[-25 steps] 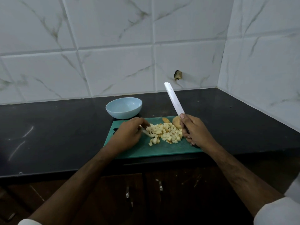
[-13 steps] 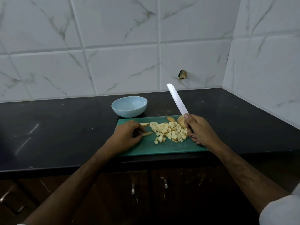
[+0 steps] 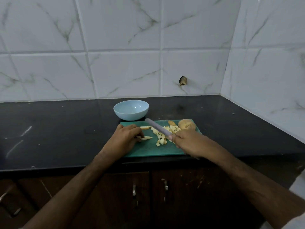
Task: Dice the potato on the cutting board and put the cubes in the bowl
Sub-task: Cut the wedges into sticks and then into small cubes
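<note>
The left hand (image 3: 123, 140) lies on the green board (image 3: 148, 150), fingers curled down w/ the tips on a thin potato strip (image 3: 147, 138). The strip pokes out just right of the fingertips. Can't tell if it's pinched or only pressed flat. A 2nd strip (image 3: 145, 127) lies just past the knuckles, near the far edge of the board.

The right hand (image 3: 189, 142) is closed tight round the knife handle, fingers wrapped & pressed together. The knife (image 3: 156, 127) points away from these fingers, up & to the left, its tip near the bowl (image 3: 131, 109). The blade is blurry, so can't tell if it touches the food.

The cubes (image 3: 162, 135) sit in a heap btw the two hands, under & beside the blade, all on the board. A round potato end (image 3: 186, 124) sits just past the right knuckles at the far right corner. A small peel bit (image 3: 171, 123) lies left of it.

The bowl is light blue. It sits on the black counter (image 3: 57, 129) just past the board, beyond the left fingers. No cubes show in it.
</note>
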`<move>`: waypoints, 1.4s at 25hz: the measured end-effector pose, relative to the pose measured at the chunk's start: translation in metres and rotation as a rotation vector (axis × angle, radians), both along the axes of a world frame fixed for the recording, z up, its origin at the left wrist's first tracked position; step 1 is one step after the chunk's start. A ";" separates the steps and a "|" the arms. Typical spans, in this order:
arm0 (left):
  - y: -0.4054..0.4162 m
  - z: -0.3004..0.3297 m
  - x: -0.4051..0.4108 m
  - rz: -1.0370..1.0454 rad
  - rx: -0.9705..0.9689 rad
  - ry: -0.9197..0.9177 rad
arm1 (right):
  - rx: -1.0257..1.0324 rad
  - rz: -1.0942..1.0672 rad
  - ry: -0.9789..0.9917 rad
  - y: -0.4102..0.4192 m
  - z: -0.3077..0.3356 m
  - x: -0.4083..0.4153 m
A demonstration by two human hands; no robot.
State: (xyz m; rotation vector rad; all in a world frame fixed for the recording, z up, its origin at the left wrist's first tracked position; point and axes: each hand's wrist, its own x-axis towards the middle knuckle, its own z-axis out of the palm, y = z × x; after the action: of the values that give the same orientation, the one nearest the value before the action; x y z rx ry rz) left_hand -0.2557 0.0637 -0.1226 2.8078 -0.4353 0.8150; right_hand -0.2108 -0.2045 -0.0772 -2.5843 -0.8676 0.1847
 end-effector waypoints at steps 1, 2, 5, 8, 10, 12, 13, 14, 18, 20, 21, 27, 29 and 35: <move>0.002 -0.002 0.000 0.004 -0.020 -0.011 | -0.068 -0.013 -0.030 0.002 0.000 -0.005; 0.003 -0.003 0.000 0.006 -0.038 -0.016 | -0.114 -0.029 -0.054 0.005 -0.001 -0.009; 0.006 -0.006 0.001 -0.015 -0.066 -0.006 | -0.197 -0.051 -0.071 0.009 -0.004 -0.021; 0.007 -0.005 0.001 -0.045 -0.061 -0.004 | -0.247 -0.048 -0.072 0.014 -0.009 -0.035; 0.005 -0.003 0.000 -0.053 -0.058 -0.009 | -0.272 -0.039 -0.118 0.017 -0.013 -0.040; 0.003 -0.002 -0.002 -0.052 -0.080 -0.022 | -0.275 -0.026 -0.136 0.019 -0.017 -0.044; 0.003 -0.002 -0.003 -0.050 -0.091 -0.032 | -0.274 -0.023 -0.133 0.019 -0.017 -0.044; 0.004 -0.002 -0.003 -0.047 -0.097 -0.037 | -0.281 -0.022 -0.136 0.018 -0.017 -0.045; 0.003 -0.003 -0.006 -0.072 -0.161 -0.044 | -0.353 -0.027 -0.254 0.017 -0.009 -0.041; 0.002 -0.002 -0.005 -0.095 -0.203 -0.043 | -0.330 -0.062 -0.279 0.016 -0.005 -0.037; 0.002 -0.002 -0.004 -0.096 -0.198 -0.034 | -0.302 -0.075 -0.263 0.016 -0.003 -0.035; 0.003 -0.002 -0.006 -0.106 -0.213 -0.021 | -0.287 -0.018 -0.128 0.021 -0.009 -0.039; 0.002 -0.001 -0.008 -0.111 -0.212 -0.023 | -0.272 -0.023 -0.089 0.020 -0.015 -0.040; 0.005 -0.001 -0.009 -0.100 -0.197 0.024 | -0.385 -0.011 -0.402 0.019 -0.017 -0.040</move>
State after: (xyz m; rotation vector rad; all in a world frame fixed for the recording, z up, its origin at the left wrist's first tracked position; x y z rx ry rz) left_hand -0.2649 0.0682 -0.1236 2.5904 -0.4604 0.7575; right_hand -0.2510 -0.1860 -0.0943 -3.0474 -1.0381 -0.2005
